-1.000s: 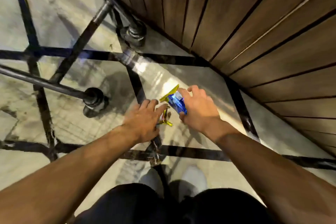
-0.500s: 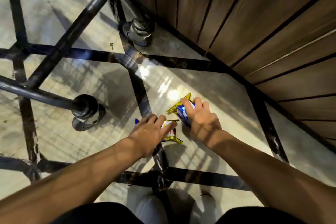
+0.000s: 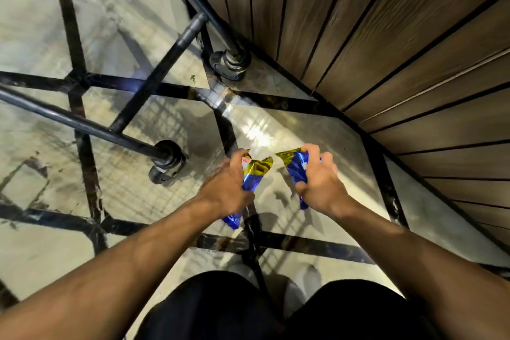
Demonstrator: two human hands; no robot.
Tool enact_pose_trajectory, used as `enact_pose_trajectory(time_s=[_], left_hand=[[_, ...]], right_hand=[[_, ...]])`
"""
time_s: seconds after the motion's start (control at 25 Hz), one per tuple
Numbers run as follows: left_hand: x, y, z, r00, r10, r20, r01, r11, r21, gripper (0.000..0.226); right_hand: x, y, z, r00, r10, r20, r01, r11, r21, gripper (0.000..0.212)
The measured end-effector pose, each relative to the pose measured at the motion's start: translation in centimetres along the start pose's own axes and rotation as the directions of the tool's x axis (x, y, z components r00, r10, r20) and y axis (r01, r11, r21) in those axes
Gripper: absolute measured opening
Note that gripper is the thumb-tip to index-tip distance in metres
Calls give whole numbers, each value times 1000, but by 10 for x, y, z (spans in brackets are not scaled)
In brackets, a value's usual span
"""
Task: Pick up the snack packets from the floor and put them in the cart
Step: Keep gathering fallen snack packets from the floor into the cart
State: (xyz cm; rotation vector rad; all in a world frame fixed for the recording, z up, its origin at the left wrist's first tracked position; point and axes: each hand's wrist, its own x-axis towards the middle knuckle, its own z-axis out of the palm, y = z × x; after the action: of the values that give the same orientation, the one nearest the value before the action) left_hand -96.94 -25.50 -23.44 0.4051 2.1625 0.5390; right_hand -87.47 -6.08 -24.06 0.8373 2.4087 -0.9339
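My left hand (image 3: 225, 188) grips a blue and gold snack packet (image 3: 255, 174), whose blue lower end sticks out below my wrist. My right hand (image 3: 321, 182) grips a second blue and gold packet (image 3: 295, 164), gold end pointing left. Both packets are lifted off the tiled floor (image 3: 276, 130), a short gap between them. The cart shows only as its black lower frame bars (image 3: 82, 123) and two castor wheels, one (image 3: 167, 165) just left of my left hand, the other (image 3: 230, 63) farther away by the wall.
A brown wooden slatted wall (image 3: 386, 50) runs along the right side. My black shorts and pale shoes (image 3: 300, 284) are at the bottom of the view. The pale floor has dark tile borders.
Both hands have lifted from the floor and drawn apart, each carrying a packet. My left hand, which was reaching onto its packet, now grips it fully.
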Motion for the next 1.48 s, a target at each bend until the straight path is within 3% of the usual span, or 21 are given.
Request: enact_pose_trajectory(time_s=[0.08,0.28,0.44,0.64,0.88,1.08,1.48], left_hand=[[-46,40,-28,997,-81,-19,76,978,-192,85],[-182,145,-110,985,-122,-122,71,932,-356,84],[-327,245,-202,976,-149,-159,75,914,-398,81],[-457,308,-282,937,-197,-289,63,907,-415,80],[-514,333,-324,859,-239,-453,13,894,-448,83],[-528,332,-337,831,-277,-482,14,878,-479,83],[-541,280,-395,808,-278,-519,-22,867,-499,81]], right_hand=[[-46,-32,-41,1000,15,12,-17,994,106,60],[-166,-118,-148,1000,-11,-22,16,978,210,67],[-283,-216,-262,997,41,-58,-20,942,335,65],[-393,-305,-349,989,39,-145,27,904,426,53],[-436,-352,-396,988,-83,-133,129,911,391,54],[-442,-377,-410,978,-187,-95,209,911,356,55],[-447,-459,-383,980,-167,-104,192,925,328,70]])
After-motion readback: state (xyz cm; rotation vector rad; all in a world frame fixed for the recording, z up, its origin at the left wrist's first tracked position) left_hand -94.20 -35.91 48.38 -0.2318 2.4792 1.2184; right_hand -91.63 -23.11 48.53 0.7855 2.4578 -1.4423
